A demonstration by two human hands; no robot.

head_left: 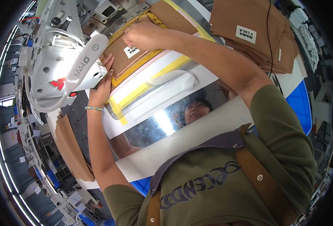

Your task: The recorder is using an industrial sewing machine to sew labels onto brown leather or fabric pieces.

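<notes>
My right hand (pixel 140 37) is closed over a brown panel (pixel 121 58) with a white printed label (pixel 132 52); whatever its curled fingers may hold is hidden. The panel lies inside a yellow-bordered frame (pixel 144 64) on a taped template (pixel 161 81) with pink edging and white sheet. My left hand (pixel 104 84) has its fingers extended and apart at the left edge of the frame, beside the white sewing machine head (pixel 50 75), which partly hides the fingertips.
A stack of brown pieces (pixel 255 17) lies upper right, with a dark cord over it. A shiny metal plate (pixel 144 137) spans the front. More brown material (pixel 70 147) lies left, a blue bin (pixel 301 109) stands right, and rows of machines fill the far left.
</notes>
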